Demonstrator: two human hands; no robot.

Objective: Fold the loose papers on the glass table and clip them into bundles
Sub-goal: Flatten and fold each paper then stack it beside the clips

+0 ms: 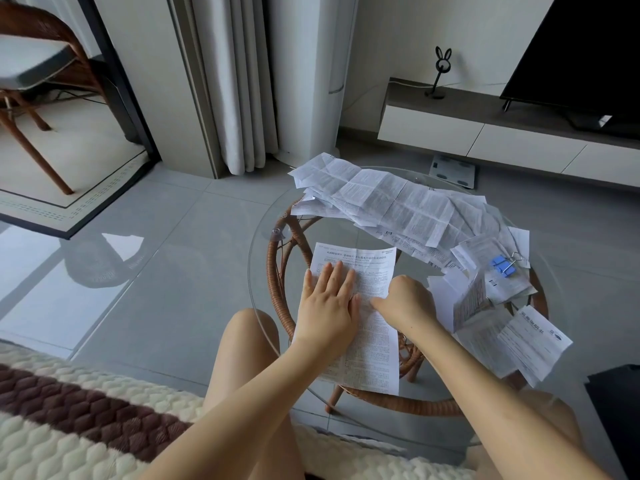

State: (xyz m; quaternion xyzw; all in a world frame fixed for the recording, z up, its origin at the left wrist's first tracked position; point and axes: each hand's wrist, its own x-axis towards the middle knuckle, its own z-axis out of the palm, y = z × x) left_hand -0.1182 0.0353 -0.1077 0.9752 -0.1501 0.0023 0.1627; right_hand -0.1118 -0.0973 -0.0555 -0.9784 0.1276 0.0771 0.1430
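A long printed sheet (367, 348) lies flat on the round glass table (263, 292) in front of me. My left hand (327, 303) presses on its left half with straight fingers. My right hand (403, 301) has its fingers curled at the sheet's right edge, thumb pointing left along the paper; what the fingers hold is hidden. A heap of creased loose papers (391, 199) covers the far side of the table. At the right lies a folded bundle (491, 282) with a blue binder clip (504, 264) on it. More folded sheets (512, 341) lie at the near right.
The glass top rests on a rattan frame (277, 271). My bare knees are under the near rim. A TV cabinet (485, 133) with a television stands at the back right, a curtain (228, 81) behind, a wooden chair (38, 81) at far left. A quilted blanket (69, 427) covers my seat.
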